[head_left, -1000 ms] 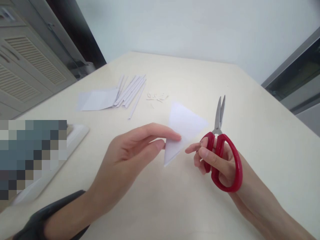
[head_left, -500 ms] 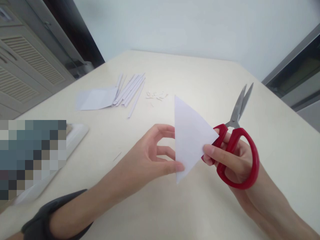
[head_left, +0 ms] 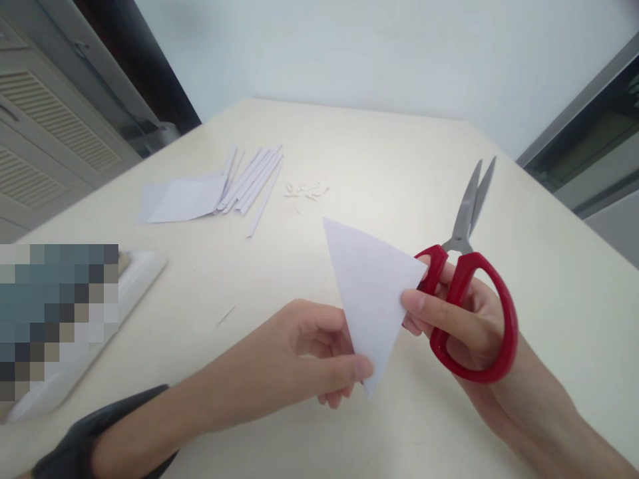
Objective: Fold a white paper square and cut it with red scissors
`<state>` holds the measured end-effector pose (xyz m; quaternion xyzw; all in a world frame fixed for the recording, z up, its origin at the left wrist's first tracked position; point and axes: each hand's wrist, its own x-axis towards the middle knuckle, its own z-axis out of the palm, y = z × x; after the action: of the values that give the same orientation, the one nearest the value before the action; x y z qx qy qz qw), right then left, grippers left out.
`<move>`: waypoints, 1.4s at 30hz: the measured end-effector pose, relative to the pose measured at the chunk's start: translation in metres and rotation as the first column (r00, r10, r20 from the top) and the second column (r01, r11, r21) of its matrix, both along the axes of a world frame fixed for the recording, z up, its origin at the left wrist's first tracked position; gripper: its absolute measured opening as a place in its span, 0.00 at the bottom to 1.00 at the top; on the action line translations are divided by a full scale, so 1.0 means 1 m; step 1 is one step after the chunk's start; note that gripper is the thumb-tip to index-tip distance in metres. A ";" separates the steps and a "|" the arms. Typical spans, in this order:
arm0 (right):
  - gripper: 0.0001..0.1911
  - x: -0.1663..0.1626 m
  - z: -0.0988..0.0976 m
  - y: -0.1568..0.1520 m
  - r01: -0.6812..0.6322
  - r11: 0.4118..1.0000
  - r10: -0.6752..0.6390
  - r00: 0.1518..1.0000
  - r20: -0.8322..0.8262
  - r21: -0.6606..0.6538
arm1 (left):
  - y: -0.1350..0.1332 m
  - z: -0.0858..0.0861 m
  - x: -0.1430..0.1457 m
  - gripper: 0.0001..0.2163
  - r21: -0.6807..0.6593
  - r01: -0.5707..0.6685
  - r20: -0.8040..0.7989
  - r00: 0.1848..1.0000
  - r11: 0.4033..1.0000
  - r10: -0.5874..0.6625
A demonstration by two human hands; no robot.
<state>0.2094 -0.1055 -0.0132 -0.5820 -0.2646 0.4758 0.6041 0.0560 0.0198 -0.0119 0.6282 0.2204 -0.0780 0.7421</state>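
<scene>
Between my hands is a white paper triangle, held up above the table. My left hand pinches its lower corner, thumb in front and fingers behind. With thumb and fingertips, my right hand grips the triangle's right corner. The same hand also carries red-handled scissors, the handles looped round its fingers. Their blades point up and away, slightly apart, and touch no paper. Part of my left fingers is hidden behind the sheet.
Thin white paper strips lie in a heap beside a flat white paper sheet. Small white scraps are scattered to their right. A white tray-like object, partly covered by a blurred patch, sits at left on the cream table.
The triangle has tilted, its upper tip swinging left and down. My left hand has moved lower with the bottom corner, its fingers curling closer. My right hand keeps its grip, almost unmoved.
</scene>
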 end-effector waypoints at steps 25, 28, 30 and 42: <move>0.08 -0.002 -0.002 -0.003 -0.049 0.996 0.054 0.996 -0.067 0.068 | -0.006 0.007 0.003 0.05 0.295 0.234 -0.039 0.972 0.926 -0.234; 0.08 -0.002 -0.002 -0.003 -0.056 0.997 0.060 0.996 -0.071 0.055 | -0.009 0.008 0.003 0.04 0.355 0.224 -0.039 0.974 0.908 -0.225; 0.08 -0.003 -0.001 -0.003 -0.061 0.997 0.064 0.995 -0.073 0.047 | -0.010 0.008 0.003 0.05 0.354 0.224 -0.035 0.973 0.908 -0.226; 0.07 0.000 -0.004 -0.005 -0.126 0.991 0.122 0.989 -0.086 -0.042 | -0.010 0.001 0.003 0.03 0.174 0.123 0.070 0.988 0.977 -0.137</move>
<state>0.2092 -0.1109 -0.0176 -0.5581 -0.2636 0.5425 0.5699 0.0586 0.0094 -0.0105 0.7047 0.1543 -0.0818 0.6876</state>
